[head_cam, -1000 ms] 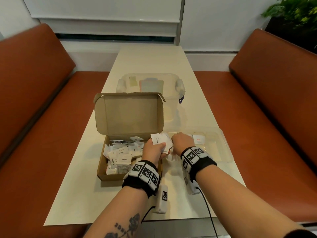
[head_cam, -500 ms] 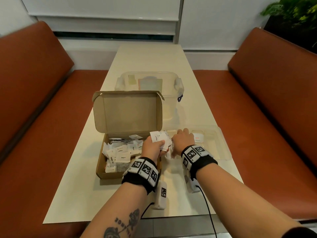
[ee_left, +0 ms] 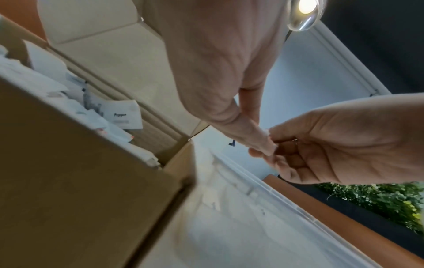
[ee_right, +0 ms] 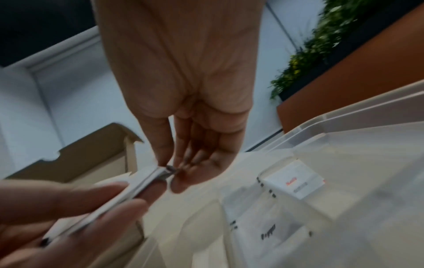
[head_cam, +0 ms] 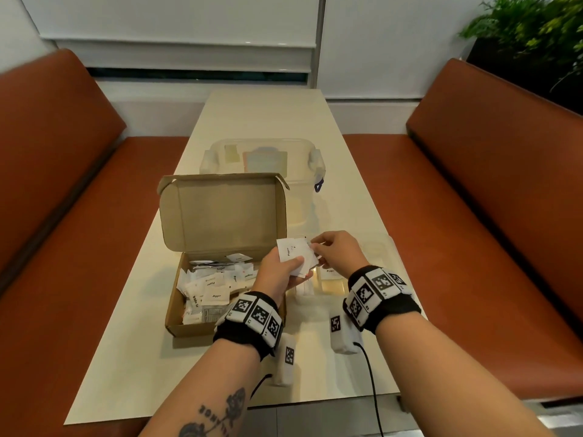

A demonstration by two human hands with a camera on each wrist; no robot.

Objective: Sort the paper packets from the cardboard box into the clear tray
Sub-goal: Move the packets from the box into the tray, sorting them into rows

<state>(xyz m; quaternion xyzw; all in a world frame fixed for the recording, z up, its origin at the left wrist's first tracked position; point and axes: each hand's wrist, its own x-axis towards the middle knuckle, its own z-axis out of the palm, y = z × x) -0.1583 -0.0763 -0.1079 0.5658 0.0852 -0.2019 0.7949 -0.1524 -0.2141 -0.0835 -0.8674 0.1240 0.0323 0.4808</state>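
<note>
Nearest, just right of the open brown cardboard box (head_cam: pixel 202 326), the left hand (head_cam: pixel 280 272) grips a small fanned stack of white paper packets (head_cam: pixel 296 254), thumb curled across the top face, fingers beneath. The right hand (head_cam: pixel 336 253), beside it, pinches the stack's far right corner between thumb and fingertips (ee_right: pixel 176 186), the remaining fingers loosely bent. The stack is held above the box's right edge and the clear plastic compartment tray (head_cam: pixel 389 257) next to it. One tray cell holds a packet printed "Pepper" (ee_right: pixel 268 233); another holds a red-lettered packet (ee_right: pixel 293 182). The box itself contains many loose white packets (head_cam: pixel 214 285), its lid standing upright. Beyond the box stands a translucent lidded storage tub (head_cam: pixel 262 156).
</note>
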